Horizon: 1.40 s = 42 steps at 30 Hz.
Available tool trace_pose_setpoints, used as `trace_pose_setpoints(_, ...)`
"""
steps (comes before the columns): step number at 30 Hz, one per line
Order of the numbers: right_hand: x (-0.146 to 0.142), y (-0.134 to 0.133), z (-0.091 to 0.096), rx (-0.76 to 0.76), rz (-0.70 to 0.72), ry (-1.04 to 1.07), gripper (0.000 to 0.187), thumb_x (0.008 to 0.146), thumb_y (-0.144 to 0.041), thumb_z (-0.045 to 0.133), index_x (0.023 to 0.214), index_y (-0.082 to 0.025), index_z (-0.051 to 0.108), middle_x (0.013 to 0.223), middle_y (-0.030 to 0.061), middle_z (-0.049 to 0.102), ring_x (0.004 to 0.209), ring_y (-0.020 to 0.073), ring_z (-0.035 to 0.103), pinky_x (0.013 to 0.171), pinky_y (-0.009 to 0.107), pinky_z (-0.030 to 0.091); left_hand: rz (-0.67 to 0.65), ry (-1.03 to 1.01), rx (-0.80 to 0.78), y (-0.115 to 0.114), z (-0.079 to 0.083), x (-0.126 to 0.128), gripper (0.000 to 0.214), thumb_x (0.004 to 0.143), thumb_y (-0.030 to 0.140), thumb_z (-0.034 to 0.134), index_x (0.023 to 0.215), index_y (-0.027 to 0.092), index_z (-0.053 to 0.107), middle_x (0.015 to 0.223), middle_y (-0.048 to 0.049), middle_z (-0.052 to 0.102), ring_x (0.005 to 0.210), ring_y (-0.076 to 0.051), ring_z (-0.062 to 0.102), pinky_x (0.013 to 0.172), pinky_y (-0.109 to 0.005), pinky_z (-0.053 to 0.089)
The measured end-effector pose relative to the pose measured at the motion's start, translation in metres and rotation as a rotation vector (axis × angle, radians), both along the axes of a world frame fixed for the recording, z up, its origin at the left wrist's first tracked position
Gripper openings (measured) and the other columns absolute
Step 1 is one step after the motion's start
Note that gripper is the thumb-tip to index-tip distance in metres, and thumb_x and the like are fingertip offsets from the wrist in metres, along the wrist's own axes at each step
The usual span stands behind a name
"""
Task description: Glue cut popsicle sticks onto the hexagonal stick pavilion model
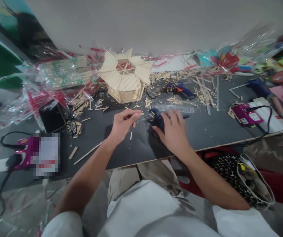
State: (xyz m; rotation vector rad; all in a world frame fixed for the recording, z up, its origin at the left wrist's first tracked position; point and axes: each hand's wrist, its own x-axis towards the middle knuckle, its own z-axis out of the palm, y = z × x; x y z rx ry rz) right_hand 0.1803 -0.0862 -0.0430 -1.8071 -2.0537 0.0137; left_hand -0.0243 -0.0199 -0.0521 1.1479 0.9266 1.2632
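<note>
My left hand pinches a thin wooden stick above the black board. My right hand is wrapped round a dark blue glue gun, whose nozzle points left toward the stick's tip. Behind both hands stands a small pavilion model built from pale wooden sticks, with a fanned roof. Short stick offcuts lie scattered on the board around my hands.
A second blue glue gun lies behind among stick scraps, near a clear ruler. A purple device with a black cable sits at right. Crinkled cellophane piles at left. A patterned bag rests below right.
</note>
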Motion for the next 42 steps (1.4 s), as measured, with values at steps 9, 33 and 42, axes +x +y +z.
trace_pose_setpoints(9, -0.027, 0.044, 0.027, 0.112, 0.366, 0.57, 0.029, 0.105, -0.045, 0.053, 0.099, -0.024, 0.071, 0.09, 0.0067, 0.074, 0.085, 0.0208, 0.066, 0.083, 0.036, 0.054, -0.211, -0.152, -0.116, -0.007, 0.013, -0.001, 0.035, 0.071, 0.045, 0.095, 0.089, 0.019, 0.08, 0.074, -0.0018, 0.078, 0.066, -0.011, 0.071, 0.062, -0.021, 0.058)
trace_pose_setpoints(33, 0.003, 0.119, 0.081, -0.005, 0.537, 0.32, 0.031, 0.095, -0.033, 0.071, 0.123, -0.022, 0.076, 0.101, 0.0054, 0.069, 0.086, 0.0189, 0.064, 0.084, 0.036, 0.053, -0.214, 0.015, -0.24, 0.006, 0.013, -0.015, 0.048, 0.079, 0.062, 0.084, 0.082, 0.015, 0.074, 0.082, -0.0097, 0.079, 0.06, -0.012, 0.069, 0.05, -0.021, 0.053)
trace_pose_setpoints(42, 0.0, 0.122, 0.063, -0.012, 0.797, 0.333, 0.024, 0.095, -0.032, 0.073, 0.117, -0.021, 0.076, 0.096, 0.0052, 0.069, 0.075, 0.0158, 0.061, 0.07, 0.03, 0.05, -0.207, 0.0, -0.182, 0.006, 0.01, -0.012, 0.059, 0.082, 0.069, 0.077, 0.096, 0.013, 0.068, 0.078, -0.0048, 0.074, 0.057, -0.012, 0.068, 0.046, -0.021, 0.053)
